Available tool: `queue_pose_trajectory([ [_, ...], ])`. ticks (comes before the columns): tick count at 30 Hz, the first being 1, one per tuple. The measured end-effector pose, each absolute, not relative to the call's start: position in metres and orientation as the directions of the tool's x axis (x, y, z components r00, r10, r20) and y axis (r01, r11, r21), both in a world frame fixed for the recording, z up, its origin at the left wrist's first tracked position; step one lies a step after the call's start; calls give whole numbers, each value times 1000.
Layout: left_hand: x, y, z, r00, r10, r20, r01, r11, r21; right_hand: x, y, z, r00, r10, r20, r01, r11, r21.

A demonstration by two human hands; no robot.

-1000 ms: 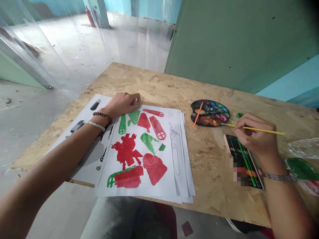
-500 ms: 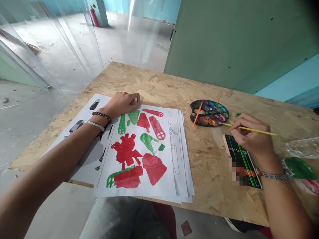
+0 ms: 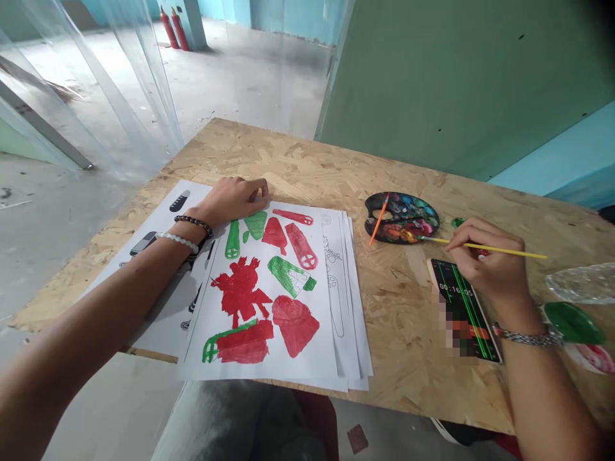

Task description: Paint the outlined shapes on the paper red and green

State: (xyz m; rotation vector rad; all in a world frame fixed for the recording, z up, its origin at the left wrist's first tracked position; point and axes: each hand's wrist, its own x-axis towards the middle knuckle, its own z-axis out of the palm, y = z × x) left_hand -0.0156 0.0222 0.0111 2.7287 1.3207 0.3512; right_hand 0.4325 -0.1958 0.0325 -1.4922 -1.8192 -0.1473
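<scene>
My right hand (image 3: 494,256) pinches a slim yellow paintbrush (image 3: 521,251) and holds it over the table. The brush's tip touches or hovers just above the lower right part of a black oval paint palette (image 3: 413,208), smeared with many colours. An orange paintbrush (image 3: 378,224) lies across the palette's left side. My left hand (image 3: 233,197), its fingers loosely curled in with nothing in them, rests at the top left edge of a paper sheet (image 3: 319,352). Red and green painted shapes cover that sheet; one green shape is partly white inside.
A phone (image 3: 459,298) showing a timer lies below my right hand. Right of it are a green paint lid (image 3: 574,322), a red-stained lid (image 3: 593,357) and a clear plastic container (image 3: 581,283). Another printed sheet (image 3: 113,282) lies under my left forearm. A green board (image 3: 446,77) stands behind the table.
The view has shifted slightly. My right hand has turned a little, with the yellow paintbrush's back end now further right. Its tip stays at the palette; my left hand keeps its place.
</scene>
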Motion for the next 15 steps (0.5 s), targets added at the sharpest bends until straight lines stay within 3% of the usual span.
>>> queue_pose_trajectory([
  [4,-16,23,10,605,775,180,755,-631,179,430,-194,33,124,768,628,875,214,-435],
  [9,-16,24,9,609,772,182,750,-635,182,425,-189,29,516,724,459,670,-7,-743],
  [15,-16,24,9,603,779,171,755,-627,194,432,-184,21,597,693,404,576,-20,-817],
])
